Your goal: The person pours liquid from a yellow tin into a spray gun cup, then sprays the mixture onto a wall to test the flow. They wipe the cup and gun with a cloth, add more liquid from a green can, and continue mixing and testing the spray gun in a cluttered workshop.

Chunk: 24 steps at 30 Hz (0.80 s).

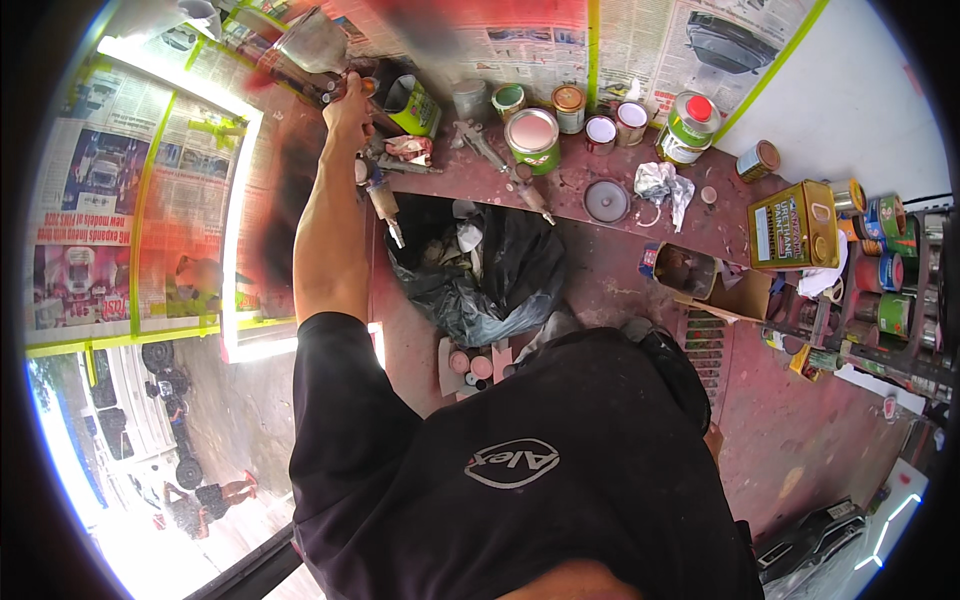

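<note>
My left arm reaches out to the far left, and my left hand [347, 108] is closed around the handle of a spray gun. A pale, translucent cup [311, 42] sits on top of that gun. Just beside the hand stands an open square can [410, 105] in green and black. Another spray gun [381, 202] hangs at the bench edge below the hand, its end pointing down. Only a sliver of skin from my right hand [714, 440] shows past my dark shirt; its fingers are hidden, so what it holds cannot be seen.
Two more spray guns [481, 146] lie along the bench [570, 190], near a green paint can [532, 140] and several smaller tins. A black rubbish bag [480, 290] hangs below the front edge. To the right are a yellow metal can [795, 228], an open carton [735, 290] and a can rack [890, 300].
</note>
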Motion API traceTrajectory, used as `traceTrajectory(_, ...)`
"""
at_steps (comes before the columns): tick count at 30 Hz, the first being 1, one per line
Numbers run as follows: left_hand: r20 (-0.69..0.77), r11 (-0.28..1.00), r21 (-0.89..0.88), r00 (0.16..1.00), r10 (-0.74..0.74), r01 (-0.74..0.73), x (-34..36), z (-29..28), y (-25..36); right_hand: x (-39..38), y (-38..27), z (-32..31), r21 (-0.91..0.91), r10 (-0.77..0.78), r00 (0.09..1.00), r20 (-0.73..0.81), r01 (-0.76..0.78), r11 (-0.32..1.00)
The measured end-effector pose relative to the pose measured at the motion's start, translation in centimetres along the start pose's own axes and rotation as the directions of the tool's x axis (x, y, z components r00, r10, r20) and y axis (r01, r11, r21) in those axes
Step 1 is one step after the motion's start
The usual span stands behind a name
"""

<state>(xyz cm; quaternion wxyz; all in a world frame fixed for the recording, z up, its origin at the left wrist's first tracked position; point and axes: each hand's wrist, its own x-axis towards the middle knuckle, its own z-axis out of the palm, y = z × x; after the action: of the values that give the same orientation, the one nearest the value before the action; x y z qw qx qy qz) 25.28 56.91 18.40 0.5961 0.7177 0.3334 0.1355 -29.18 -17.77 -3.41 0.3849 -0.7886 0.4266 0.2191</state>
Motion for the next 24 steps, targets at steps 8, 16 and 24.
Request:
traceTrajectory(8,-0.004,1.000,-0.019,1.000,0.001,-0.001,-0.6,0.5,0.1,1.1,0.5,0.1,0.032,-0.016,1.000,0.004,0.016,0.999)
traceTrajectory(16,-0.007,1.000,-0.009,1.000,-0.013,0.013,-0.5,0.4,0.4,1.5,0.9,0.0,0.060,0.039,0.999,0.017,-0.040,0.997)
traceTrajectory(24,0.019,1.000,0.001,1.000,0.015,-0.015,0.1,0.2,0.2,1.0,0.7,0.4,0.199,0.061,0.997,0.055,-0.071,0.978)
